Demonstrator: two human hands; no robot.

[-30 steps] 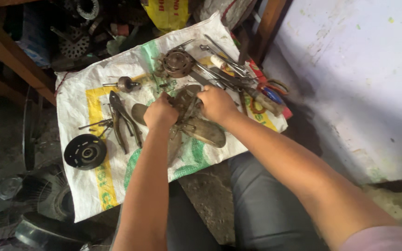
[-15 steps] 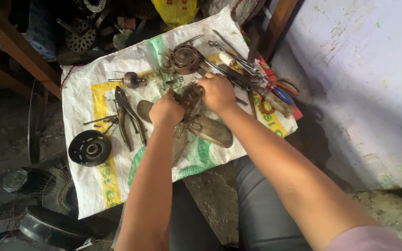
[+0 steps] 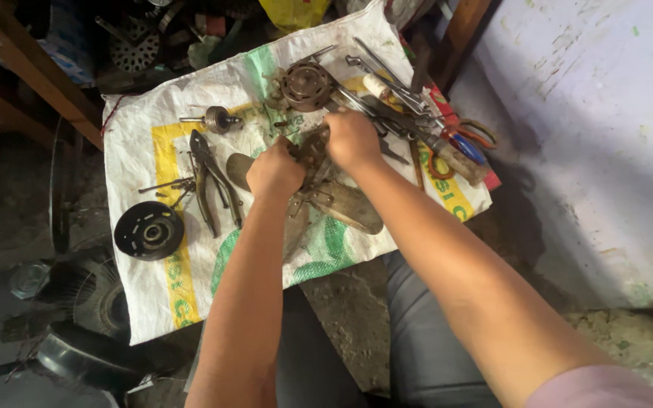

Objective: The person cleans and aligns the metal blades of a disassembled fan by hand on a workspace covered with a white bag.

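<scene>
Spread over a dirty concrete floor is a white woven plastic sack with yellow and green print (image 3: 190, 295), serving as a work mat beside a pale painted wall (image 3: 606, 113); seen from above, two bare forearms reach forward to the middle of the sack; the left hand (image 3: 273, 172) is closed in a fist around the near side of a rusty brown metal fan assembly with dull flat blades (image 3: 325, 189), and the right hand (image 3: 351, 140) is curled tightly over its far side, so both hands grip the same part, which rests on the sack between them; one blade lies flat toward the person's knees; to the left of the hands lie dark metal pliers (image 3: 209, 181), and further left a black round pulley-like wheel (image 3: 149, 230) sits at the sack's edge; just beyond the hands rests a rusty circular motor part with a coiled centre (image 3: 306, 85); to the right are long metal spanners (image 3: 376, 72) and orange-handled scissors (image 3: 462, 140), heaped together near the wall.
</scene>
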